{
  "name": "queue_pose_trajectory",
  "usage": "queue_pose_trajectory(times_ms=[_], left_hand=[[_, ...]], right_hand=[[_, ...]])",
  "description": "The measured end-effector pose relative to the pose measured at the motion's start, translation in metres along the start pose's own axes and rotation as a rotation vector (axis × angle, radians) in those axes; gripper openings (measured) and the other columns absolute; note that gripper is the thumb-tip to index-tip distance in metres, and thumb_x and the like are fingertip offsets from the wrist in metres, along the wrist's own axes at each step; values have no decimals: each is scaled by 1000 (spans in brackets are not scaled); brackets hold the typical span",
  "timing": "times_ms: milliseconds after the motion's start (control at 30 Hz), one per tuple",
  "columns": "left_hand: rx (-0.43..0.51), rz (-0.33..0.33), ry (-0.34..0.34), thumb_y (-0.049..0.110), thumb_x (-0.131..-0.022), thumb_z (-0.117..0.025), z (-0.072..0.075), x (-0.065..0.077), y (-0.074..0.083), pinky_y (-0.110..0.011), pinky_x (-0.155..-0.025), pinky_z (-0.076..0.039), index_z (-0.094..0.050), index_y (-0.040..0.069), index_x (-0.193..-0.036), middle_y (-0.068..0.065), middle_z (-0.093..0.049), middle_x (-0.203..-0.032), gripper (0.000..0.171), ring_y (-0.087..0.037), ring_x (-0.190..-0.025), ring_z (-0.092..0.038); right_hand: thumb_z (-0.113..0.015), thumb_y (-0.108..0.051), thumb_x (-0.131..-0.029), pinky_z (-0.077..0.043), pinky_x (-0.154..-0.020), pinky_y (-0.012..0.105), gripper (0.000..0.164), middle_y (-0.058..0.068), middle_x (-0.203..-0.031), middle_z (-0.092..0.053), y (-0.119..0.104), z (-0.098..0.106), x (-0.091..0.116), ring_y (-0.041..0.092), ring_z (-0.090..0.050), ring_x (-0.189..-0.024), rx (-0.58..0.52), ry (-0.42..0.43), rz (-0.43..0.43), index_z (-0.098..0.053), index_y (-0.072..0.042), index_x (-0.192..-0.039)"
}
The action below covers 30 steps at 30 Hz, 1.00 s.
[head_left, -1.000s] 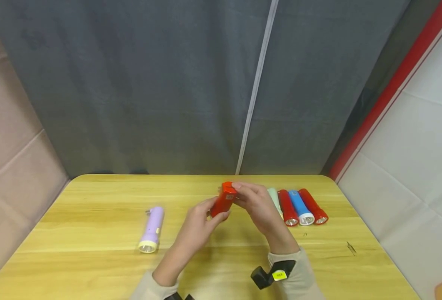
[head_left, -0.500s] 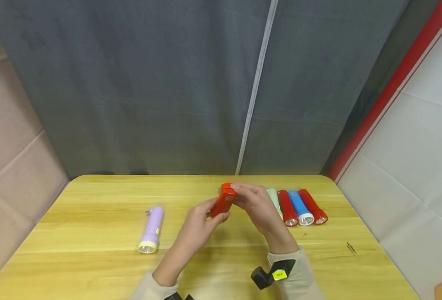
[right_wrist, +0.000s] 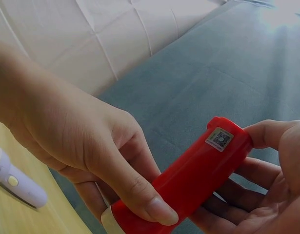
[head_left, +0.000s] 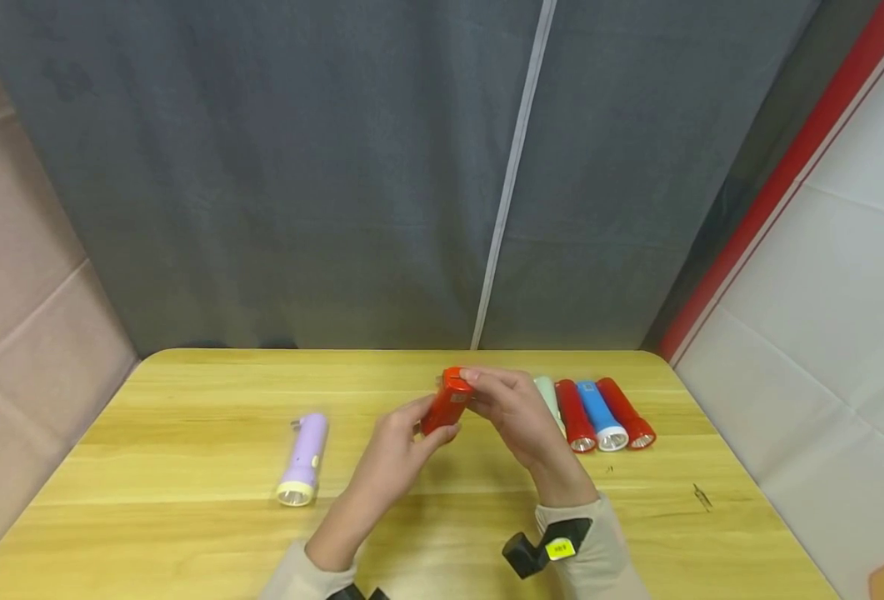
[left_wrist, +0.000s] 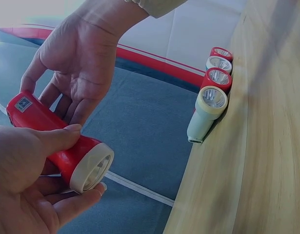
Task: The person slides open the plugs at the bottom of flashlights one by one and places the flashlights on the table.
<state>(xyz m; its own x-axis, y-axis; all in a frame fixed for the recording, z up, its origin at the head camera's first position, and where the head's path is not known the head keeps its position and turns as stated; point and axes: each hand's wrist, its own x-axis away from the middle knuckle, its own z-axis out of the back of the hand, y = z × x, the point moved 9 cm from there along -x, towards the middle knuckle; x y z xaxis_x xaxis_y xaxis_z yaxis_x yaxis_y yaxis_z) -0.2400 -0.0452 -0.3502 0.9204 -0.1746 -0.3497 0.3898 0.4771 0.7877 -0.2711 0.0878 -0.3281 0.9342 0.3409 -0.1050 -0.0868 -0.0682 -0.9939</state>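
A red flashlight with a cream head ring is held tilted above the table, its tail end up and its lens low. My left hand grips it near the head, with the thumb across the body, as the right wrist view shows on the flashlight. My right hand holds the tail end, the thumb on the end and the other fingers curled at the far side. A small square code sticker shows on the body near the tail in the left wrist view.
A purple flashlight lies at the left of the wooden table. On the right, a row holds a pale green flashlight, a red one, a blue one and another red one. A grey curtain hangs behind.
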Motion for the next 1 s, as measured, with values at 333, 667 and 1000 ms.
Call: queue_pose_trajectory(times_ms=[333,667,1000], left_hand=[[3,-6,-2,21,-91,-75,-1,0,0,-37,-90,-60,-70,10,-125,-6,-76,-116,36,-17,-103,-72],[-4,-10,-1,21,-91,-75,-1,-1,1,-35,-88,-61,-70,11,-124,-5,-77,-114,34,-16,-101,-72],[-9,-8,0,21,-91,-76,-1,-1,-1,-33,-86,-61,-71,13,-122,-3,-77,-112,32,-13,-98,-72]], right_hand=[[-56,-21,-103,-50,-110,44,39,-6,-108,-77,-1,-1,0,17,-68,-111,-4,-12,-4,-65,9,-125],[-58,-23,-102,-50,-110,45,39,-5,-109,-77,0,-1,-1,19,-67,-113,14,-2,-7,-66,7,-125],[-59,-21,-101,-51,-109,45,38,5,-113,-77,4,1,-2,19,-68,-110,20,23,-19,-66,9,-124]])
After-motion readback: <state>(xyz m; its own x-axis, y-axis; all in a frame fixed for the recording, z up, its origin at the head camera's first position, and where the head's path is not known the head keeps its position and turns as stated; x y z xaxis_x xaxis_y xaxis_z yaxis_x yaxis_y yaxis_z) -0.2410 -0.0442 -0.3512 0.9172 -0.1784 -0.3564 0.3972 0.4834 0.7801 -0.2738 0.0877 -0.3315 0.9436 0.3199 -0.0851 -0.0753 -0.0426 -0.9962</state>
